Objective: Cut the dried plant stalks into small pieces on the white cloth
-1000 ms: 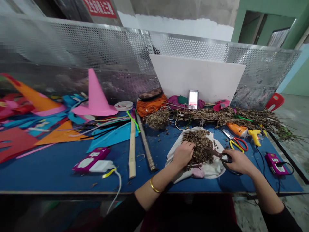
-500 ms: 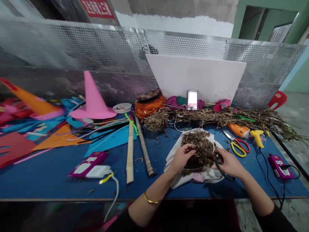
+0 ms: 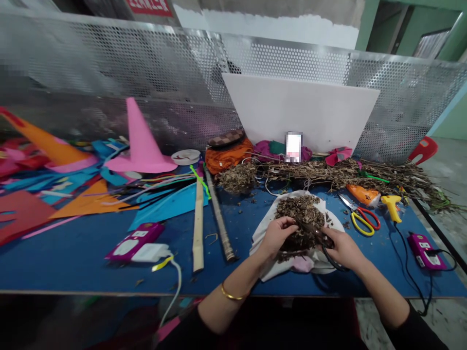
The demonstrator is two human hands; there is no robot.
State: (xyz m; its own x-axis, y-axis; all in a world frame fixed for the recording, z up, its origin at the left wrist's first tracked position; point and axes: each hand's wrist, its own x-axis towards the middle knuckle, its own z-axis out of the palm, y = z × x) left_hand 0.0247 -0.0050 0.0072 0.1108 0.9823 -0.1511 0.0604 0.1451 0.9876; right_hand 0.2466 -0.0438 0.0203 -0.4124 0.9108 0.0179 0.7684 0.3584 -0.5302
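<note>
At the far left of the table (image 3: pixel 73 262) stands a pink hat (image 3: pixel 137 146), and to the left of it there is an orange hat (image 3: pixel 60 146). Nearer lies a purple socket (image 3: pixel 146 234), with a flat stick (image 3: pixel 198 228) on its right. On the right are red-yellow scissors (image 3: pixel 365 221) and a yellow glue gun (image 3: pixel 391 209), while far behind, a white board (image 3: pixel 302 109) stands before a mesh (image 3: pixel 164 82).

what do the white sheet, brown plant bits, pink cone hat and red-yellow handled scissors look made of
White sheet: thin cloth or soft plastic, matte, judging by its loose creases. Brown plant bits: apparently dried leaves, dull and crumbled. Pink cone hat: likely felt or foam, matte; its cone stands stiffly. Scissors: shiny silvery metal blades; handles probably plastic, from their solid colours.
</note>
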